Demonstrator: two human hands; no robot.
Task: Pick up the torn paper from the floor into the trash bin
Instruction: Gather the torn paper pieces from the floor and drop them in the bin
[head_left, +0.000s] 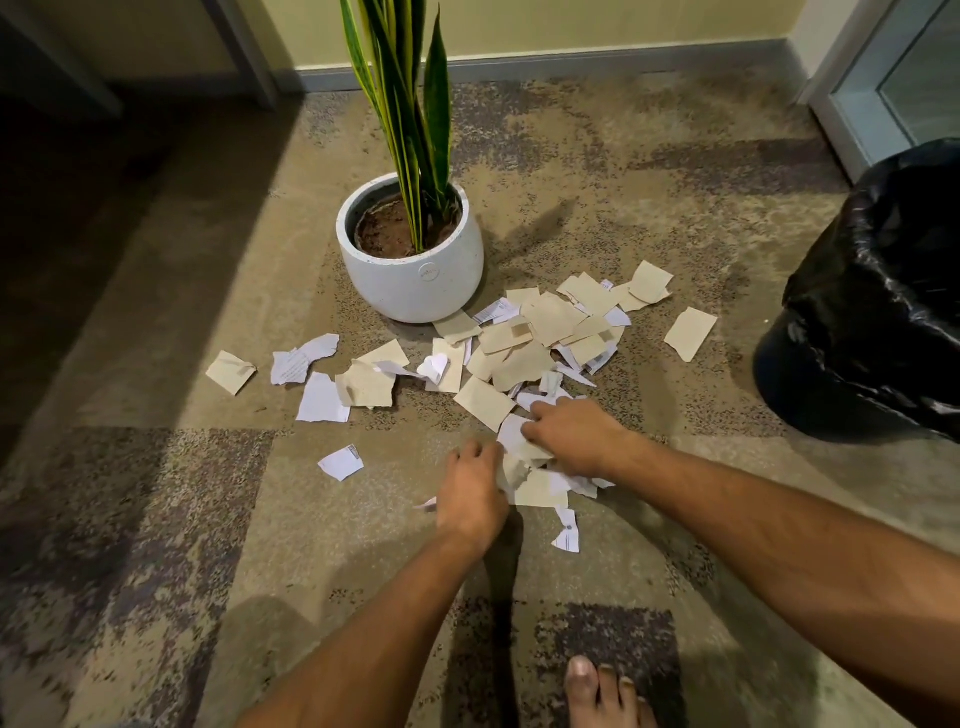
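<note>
Torn paper (524, 353): many cream and white scraps, some printed, lying on the carpeted floor (182, 312). Main heap spreads from the foot of the plant pot toward the right, short of the bin. Strays: a cream piece (690, 333) apart on the right, nearest the bin; a cream piece (230, 371) farthest left; white pieces (304, 358) between that and the heap; one small white scrap (341, 462) just left of the hands; one printed scrap (566, 538) on the near side of the hands.

Gathered bunch (535, 483): several scraps drawn together between the two hands, on or just off the floor; which, cannot be told.

Right hand (571, 434): back uppermost, fingers curled down onto the top of the bunch and gripping it from the right.

Left hand (470, 491): fingers curled against the bunch's left edge, pressing it toward the right hand; whether they close round any piece cannot be told.

Relation for the coming move: the remaining heap lies directly ahead of the right hand's fingertips, away from the person, its long run going left to right. The right hand is nearer both heap and bin. Judgement: gathering is early; most paper is not yet collected.

Trash bin (883, 291): black-lined, standing at the right edge of the floor, well apart from the hands.

Plant pot (410, 260): white, round, with tall striped leaves, touching the heap's far-left fringe.

Bare foot (605, 696): near edge, right of centre.
</note>
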